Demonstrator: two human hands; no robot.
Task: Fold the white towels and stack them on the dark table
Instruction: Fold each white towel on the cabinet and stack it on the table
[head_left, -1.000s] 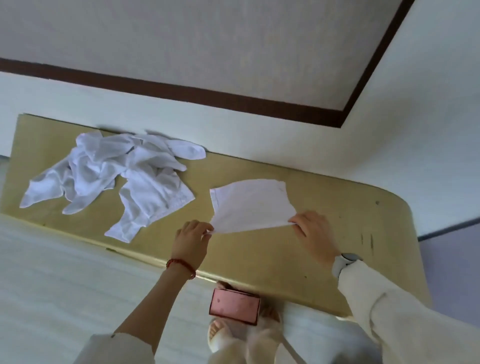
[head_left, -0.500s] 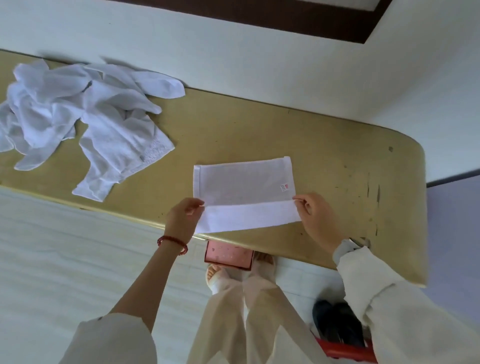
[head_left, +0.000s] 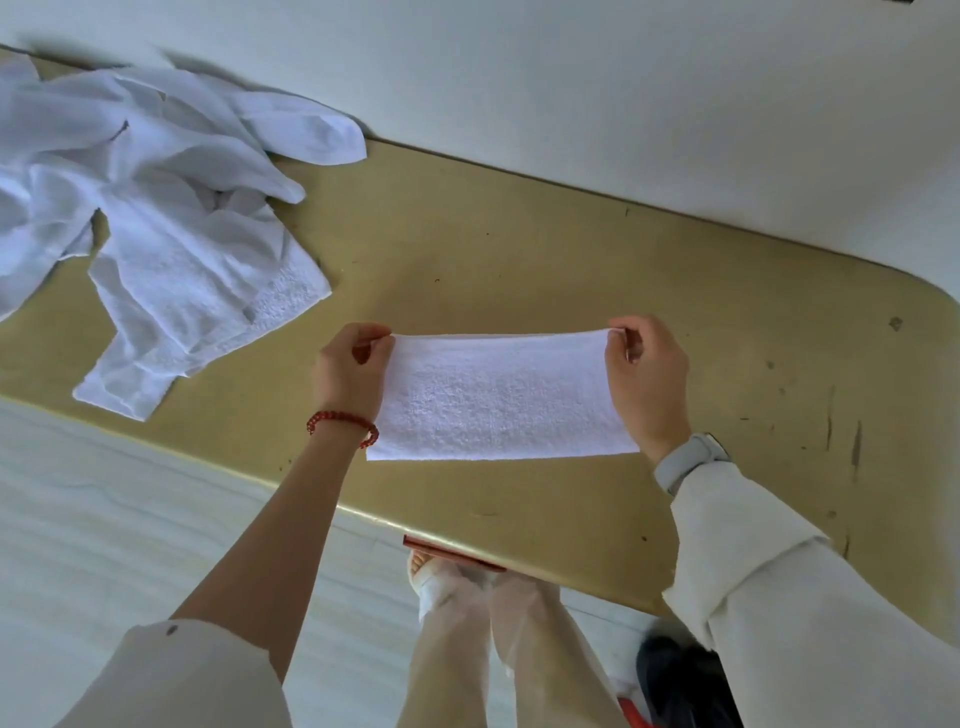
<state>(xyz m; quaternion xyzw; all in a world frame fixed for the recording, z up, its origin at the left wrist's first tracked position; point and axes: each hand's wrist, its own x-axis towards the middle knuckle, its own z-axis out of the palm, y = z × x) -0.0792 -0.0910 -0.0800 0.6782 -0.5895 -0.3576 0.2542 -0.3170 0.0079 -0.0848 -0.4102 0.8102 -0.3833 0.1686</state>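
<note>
Near the table's (head_left: 571, 291) front edge, my left hand (head_left: 347, 370) and right hand (head_left: 647, 379) each pinch a far corner of a folded white towel (head_left: 498, 397), stretched flat between them over the yellowish top. Farther left, against the wall, lies a crumpled heap of unfolded white towels (head_left: 156, 223).

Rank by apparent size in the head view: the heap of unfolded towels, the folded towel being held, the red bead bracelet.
1. Heap of unfolded towels, though cut off at the left frame edge.
2. Folded towel.
3. Red bead bracelet.
</note>
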